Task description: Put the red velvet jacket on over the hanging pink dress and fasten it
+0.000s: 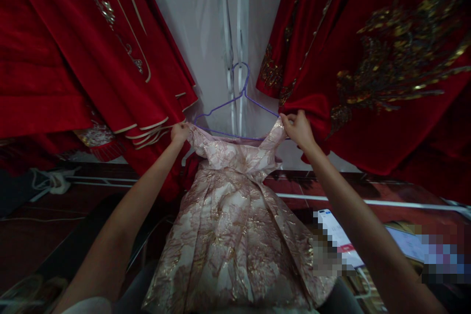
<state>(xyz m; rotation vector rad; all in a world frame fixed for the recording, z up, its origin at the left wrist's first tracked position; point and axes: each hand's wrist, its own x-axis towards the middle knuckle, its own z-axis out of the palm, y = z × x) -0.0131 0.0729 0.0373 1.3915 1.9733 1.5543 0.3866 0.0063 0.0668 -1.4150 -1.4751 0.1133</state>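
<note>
A: Where's the pale pink, gold-patterned brocade dress (235, 225)?

B: Centre, on the thin purple wire hanger (235, 108) at twelve o'clock. Left hand (179, 133) pinches one shoulder shut, right hand (299, 130) the other.

A: Handling?

B: Probably soft, light, a bit slippery; the shoulders look the safest hold.
</note>
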